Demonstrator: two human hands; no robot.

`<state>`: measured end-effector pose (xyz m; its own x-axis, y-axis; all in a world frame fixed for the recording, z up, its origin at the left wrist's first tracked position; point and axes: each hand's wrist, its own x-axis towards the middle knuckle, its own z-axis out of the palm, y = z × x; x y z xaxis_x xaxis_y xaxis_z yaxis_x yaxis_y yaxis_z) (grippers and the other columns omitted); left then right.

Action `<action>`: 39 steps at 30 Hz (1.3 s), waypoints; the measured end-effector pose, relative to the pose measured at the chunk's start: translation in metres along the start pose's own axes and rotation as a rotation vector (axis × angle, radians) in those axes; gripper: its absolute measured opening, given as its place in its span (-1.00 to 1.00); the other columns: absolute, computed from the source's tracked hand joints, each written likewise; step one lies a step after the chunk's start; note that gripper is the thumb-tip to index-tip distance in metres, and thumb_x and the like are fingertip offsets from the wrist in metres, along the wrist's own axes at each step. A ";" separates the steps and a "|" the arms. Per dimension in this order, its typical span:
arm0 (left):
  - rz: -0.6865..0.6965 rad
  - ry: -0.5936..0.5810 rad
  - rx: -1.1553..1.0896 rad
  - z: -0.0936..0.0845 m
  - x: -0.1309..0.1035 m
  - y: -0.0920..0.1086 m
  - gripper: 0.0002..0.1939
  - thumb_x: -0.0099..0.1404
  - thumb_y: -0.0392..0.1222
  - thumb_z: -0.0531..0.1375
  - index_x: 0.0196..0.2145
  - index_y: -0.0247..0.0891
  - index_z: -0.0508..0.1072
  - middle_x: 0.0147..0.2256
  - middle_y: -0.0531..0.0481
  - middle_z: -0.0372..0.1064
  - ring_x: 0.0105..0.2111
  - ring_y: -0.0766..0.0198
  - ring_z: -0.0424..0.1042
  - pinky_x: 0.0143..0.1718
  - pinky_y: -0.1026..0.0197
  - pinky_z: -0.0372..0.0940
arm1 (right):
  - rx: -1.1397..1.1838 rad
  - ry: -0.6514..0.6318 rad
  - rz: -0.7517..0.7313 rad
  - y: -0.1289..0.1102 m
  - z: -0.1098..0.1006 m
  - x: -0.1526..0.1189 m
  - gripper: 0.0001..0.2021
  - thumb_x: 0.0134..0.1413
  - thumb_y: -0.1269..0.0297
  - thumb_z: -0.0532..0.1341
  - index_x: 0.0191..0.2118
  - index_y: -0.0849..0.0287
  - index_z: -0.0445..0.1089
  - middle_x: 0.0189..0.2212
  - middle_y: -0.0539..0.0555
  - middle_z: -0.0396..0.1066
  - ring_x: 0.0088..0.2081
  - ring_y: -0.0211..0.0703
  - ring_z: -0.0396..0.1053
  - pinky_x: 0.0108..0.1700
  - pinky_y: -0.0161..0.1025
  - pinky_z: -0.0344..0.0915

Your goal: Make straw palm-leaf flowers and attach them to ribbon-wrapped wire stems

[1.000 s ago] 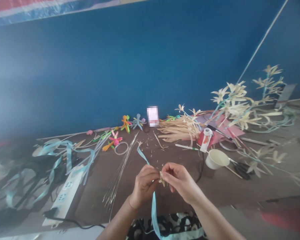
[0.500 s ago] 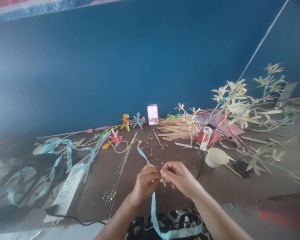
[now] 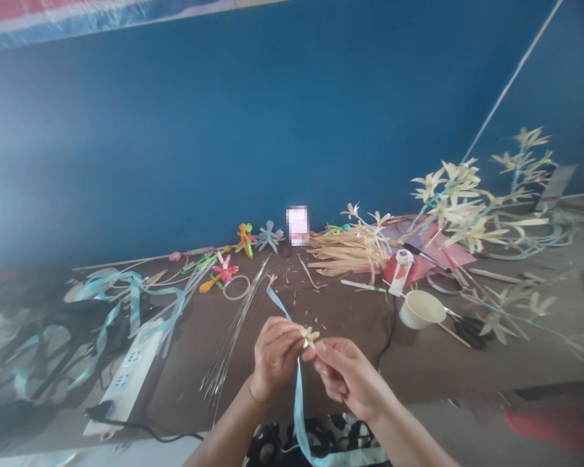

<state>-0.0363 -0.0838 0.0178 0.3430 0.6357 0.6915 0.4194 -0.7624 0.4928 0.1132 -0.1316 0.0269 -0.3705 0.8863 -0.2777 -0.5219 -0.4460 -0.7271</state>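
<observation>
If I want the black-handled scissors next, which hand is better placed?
Probably the right hand: it is nearer the black-handled scissors, just past the white cup. Both hands are at the cream flower, so the left hand could steady it meanwhile.

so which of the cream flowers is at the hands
The small flower at the fingertips of the left hand and right hand. The other flowers stand or lie farther away, touched by neither hand.

Hands (image 3: 277, 353): two. Held flower (image 3: 309, 337): one. Cup (image 3: 414, 315): one. Power strip (image 3: 126, 383): one. Scissors (image 3: 468, 329): one.
</observation>
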 end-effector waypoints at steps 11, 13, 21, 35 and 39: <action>-0.028 0.030 -0.038 0.004 -0.002 0.005 -0.89 0.06 -0.39 0.15 -0.42 -0.27 0.42 -0.44 -0.06 0.40 -0.38 0.25 0.32 -0.33 0.15 0.24 | 0.058 0.065 -0.007 -0.001 0.008 0.003 -0.83 -0.12 0.24 0.21 -0.46 0.27 0.31 -0.74 -0.18 0.00 -0.79 -0.56 -0.21 -0.77 -0.46 -0.29; -0.050 0.052 -0.048 0.006 -0.003 0.004 -0.90 0.04 -0.39 0.16 -0.44 -0.27 0.42 -0.46 -0.04 0.39 -0.39 0.26 0.32 -0.35 0.15 0.24 | 0.061 0.083 -0.021 0.000 0.009 0.004 -0.82 -0.14 0.23 0.22 -0.50 0.26 0.29 -0.75 -0.19 -0.01 -0.79 -0.57 -0.21 -0.76 -0.47 -0.30; -0.052 0.080 -0.043 0.007 -0.005 0.003 -0.87 0.02 -0.40 0.17 -0.42 -0.27 0.42 -0.44 -0.03 0.39 -0.37 0.26 0.31 -0.33 0.16 0.24 | 0.083 0.051 -0.022 -0.002 0.013 0.004 -0.78 -0.10 0.19 0.18 -0.41 0.29 0.33 -0.75 -0.18 0.03 -0.80 -0.57 -0.21 -0.76 -0.47 -0.29; 0.010 0.083 -0.009 0.005 -0.006 0.000 -0.87 0.06 -0.34 0.15 -0.38 -0.23 0.42 -0.40 -0.04 0.40 -0.36 0.24 0.32 -0.32 0.13 0.24 | 0.167 0.054 -0.007 0.010 0.026 0.008 -0.77 -0.11 0.18 0.19 -0.41 0.28 0.35 -0.79 -0.19 0.04 -0.82 -0.56 -0.20 -0.78 -0.47 -0.27; -0.006 0.139 -0.025 0.009 -0.007 0.000 -0.89 0.03 -0.36 0.17 -0.42 -0.25 0.40 -0.44 -0.03 0.40 -0.39 0.26 0.32 -0.33 0.14 0.25 | 0.140 0.073 -0.028 0.013 0.025 0.011 -0.75 -0.13 0.16 0.21 -0.39 0.28 0.36 -0.82 -0.20 0.03 -0.82 -0.55 -0.19 -0.78 -0.47 -0.27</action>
<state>-0.0310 -0.0873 0.0085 0.2203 0.6189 0.7539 0.3998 -0.7623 0.5090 0.0832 -0.1303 0.0300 -0.3002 0.9031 -0.3072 -0.6348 -0.4295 -0.6423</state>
